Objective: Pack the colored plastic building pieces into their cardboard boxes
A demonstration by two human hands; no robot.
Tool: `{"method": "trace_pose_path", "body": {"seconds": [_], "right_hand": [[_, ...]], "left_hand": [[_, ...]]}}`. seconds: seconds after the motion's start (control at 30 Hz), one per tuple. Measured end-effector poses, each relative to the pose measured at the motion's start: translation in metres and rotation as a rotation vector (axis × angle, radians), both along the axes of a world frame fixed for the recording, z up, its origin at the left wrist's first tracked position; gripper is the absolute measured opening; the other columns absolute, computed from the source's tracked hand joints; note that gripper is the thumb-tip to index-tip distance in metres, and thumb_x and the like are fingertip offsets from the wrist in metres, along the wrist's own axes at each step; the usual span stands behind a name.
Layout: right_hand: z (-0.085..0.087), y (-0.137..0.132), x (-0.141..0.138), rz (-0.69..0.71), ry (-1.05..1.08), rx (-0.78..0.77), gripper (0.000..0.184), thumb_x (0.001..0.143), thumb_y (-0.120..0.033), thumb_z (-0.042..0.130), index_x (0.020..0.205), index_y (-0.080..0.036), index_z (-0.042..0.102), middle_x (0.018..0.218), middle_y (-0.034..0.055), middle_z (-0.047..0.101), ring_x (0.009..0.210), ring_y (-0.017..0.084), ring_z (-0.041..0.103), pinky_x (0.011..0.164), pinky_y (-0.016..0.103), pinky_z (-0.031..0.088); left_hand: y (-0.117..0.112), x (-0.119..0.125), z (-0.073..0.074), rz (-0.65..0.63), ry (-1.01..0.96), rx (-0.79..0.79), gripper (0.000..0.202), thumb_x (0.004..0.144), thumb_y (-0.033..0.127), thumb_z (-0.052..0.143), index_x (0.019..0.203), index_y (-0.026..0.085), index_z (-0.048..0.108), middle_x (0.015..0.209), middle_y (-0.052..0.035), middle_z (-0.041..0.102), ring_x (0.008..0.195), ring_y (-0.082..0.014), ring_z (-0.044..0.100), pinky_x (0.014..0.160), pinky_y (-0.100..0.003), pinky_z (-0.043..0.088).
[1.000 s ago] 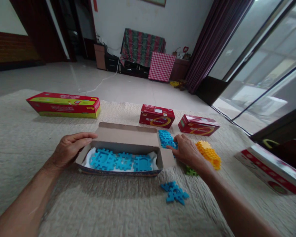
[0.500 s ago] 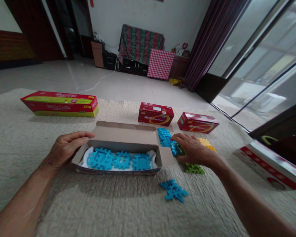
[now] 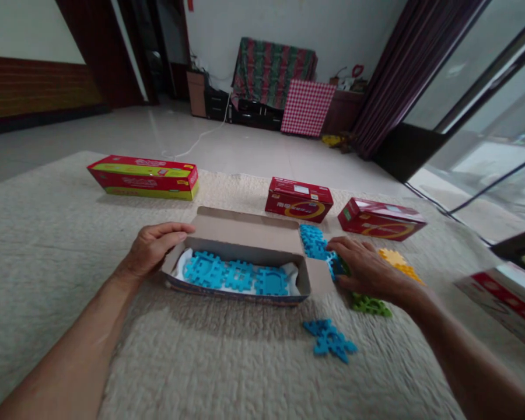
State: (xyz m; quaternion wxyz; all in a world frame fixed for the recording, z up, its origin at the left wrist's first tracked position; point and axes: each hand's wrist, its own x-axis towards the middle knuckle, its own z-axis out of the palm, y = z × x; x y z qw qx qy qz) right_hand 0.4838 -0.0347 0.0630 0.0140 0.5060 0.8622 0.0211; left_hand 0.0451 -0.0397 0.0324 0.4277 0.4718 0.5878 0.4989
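Note:
A cardboard box (image 3: 240,296) with its lid folded back lies on the quilted cover. In it, blue interlocking plastic pieces (image 3: 238,275) rest in a row on white lining. My left hand (image 3: 155,248) pinches the box at its left back corner. Beyond the right end flap, my right hand (image 3: 367,265) curls over the near end of a group of blue pieces (image 3: 314,240), thumb and fingers around a blue piece; the palm hides part of it. Green pieces (image 3: 371,305) show beneath that hand, yellow pieces (image 3: 398,263) beyond it. Nearer me lies a blue pointed piece (image 3: 330,339).
A long red and yellow-green box (image 3: 146,178) stands at the back left. Two red boxes, one in the middle (image 3: 298,200) and one further right (image 3: 380,219), stand behind the pieces. A white and red box (image 3: 503,300) is at the right edge of the cover (image 3: 227,367).
The view has turned left, so everything sits further right in the picture. My right hand has lowered and closed in on the blue pieces. My left hand keeps its grip on the box corner.

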Motion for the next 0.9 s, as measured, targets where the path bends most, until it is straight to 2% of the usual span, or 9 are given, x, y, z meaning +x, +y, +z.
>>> {"method": "trace_pose_path", "body": {"seconds": [0.13,0.4,0.57,0.67,0.77,0.9], "right_hand": [[-0.002,-0.004,-0.001,0.015,-0.013,-0.017,0.059,0.069,-0.019,0.061,0.126,-0.016,0.051,0.131,0.0173,0.054,0.117,0.032,0.053,0.096,0.047,0.039],[-0.009,-0.002,0.000,0.039,-0.055,0.064,0.047,0.072,-0.021,0.060,0.119,-0.020,0.056,0.121,0.0139,0.058,0.108,0.031,0.057,0.092,0.048,0.038],[-0.004,-0.001,0.001,0.062,-0.026,0.079,0.044,0.075,-0.026,0.061,0.118,-0.019,0.057,0.117,0.0143,0.061,0.109,0.032,0.057,0.094,0.050,0.038],[0.011,-0.001,0.001,0.033,0.077,0.074,0.046,0.077,-0.031,0.061,0.121,-0.017,0.056,0.119,0.0165,0.060,0.109,0.033,0.058,0.093,0.049,0.043],[0.037,-0.003,-0.012,0.014,0.235,0.113,0.049,0.079,-0.037,0.061,0.124,-0.019,0.054,0.120,0.0157,0.061,0.106,0.031,0.060,0.089,0.045,0.047],[0.072,-0.014,-0.060,0.109,0.392,0.124,0.047,0.078,-0.038,0.063,0.123,-0.024,0.058,0.120,0.0102,0.062,0.107,0.029,0.060,0.089,0.043,0.049]], "left_hand": [[0.000,0.000,0.000,0.013,0.024,0.021,0.030,0.064,0.028,0.074,0.090,0.015,0.076,0.067,-0.0007,0.071,0.053,-0.0114,0.057,0.048,-0.020,0.043],[-0.002,0.002,0.003,0.010,0.031,0.001,0.033,0.065,0.030,0.072,0.093,0.013,0.076,0.064,-0.0001,0.069,0.051,-0.0113,0.054,0.048,-0.021,0.042],[-0.002,0.002,0.003,0.014,0.043,0.013,0.031,0.065,0.031,0.072,0.090,0.015,0.076,0.062,0.0012,0.068,0.051,-0.0111,0.054,0.048,-0.021,0.041],[-0.002,0.002,0.002,0.009,0.024,0.004,0.032,0.064,0.034,0.072,0.090,0.015,0.076,0.063,0.0001,0.069,0.050,-0.0116,0.054,0.048,-0.022,0.041],[-0.001,0.002,0.002,0.001,0.008,0.011,0.033,0.062,0.036,0.073,0.088,0.016,0.077,0.063,-0.0006,0.069,0.050,-0.0124,0.055,0.048,-0.022,0.041],[0.000,0.003,0.003,0.009,0.043,0.024,0.032,0.062,0.036,0.071,0.086,0.017,0.078,0.066,-0.0014,0.070,0.052,-0.0135,0.055,0.050,-0.023,0.042]]}}
